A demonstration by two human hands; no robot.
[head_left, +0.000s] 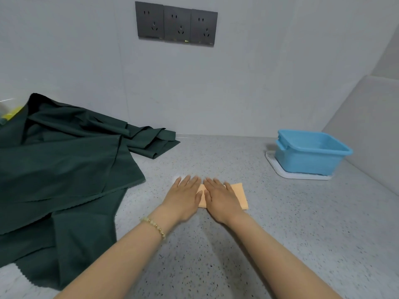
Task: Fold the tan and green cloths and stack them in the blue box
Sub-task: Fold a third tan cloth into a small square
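Two bare forearms reach in from the bottom edge, the left one wearing a pale bead bracelet point(154, 226) at the wrist. Both hands lie palm down side by side on the speckled grey counter point(280, 223), fingers straight and close together, thumbs nearly meeting. The left hand point(183, 197) and the right hand point(222, 199) press flat on the tan cloth point(238, 195), gripping nothing. That cloth is folded into a small flat rectangle in the middle of the counter, its long axis running left to right and dipping a little toward the right. Only its right end and a strip between the thumbs show. The rest sits under the palms, and its left end cannot be seen. The green cloth point(64, 165) lies unfolded and rumpled at the left, well apart from the hands, one end bunched against the wall and the near part cut off by the left edge. Behind it a yellow object point(10, 114) peeks out, too hidden to identify. The blue box point(306, 161) stands at the far right near the corner, on a white tray point(278, 169); its inside is hard to make out. Three dark wall sockets point(176, 23) sit above.
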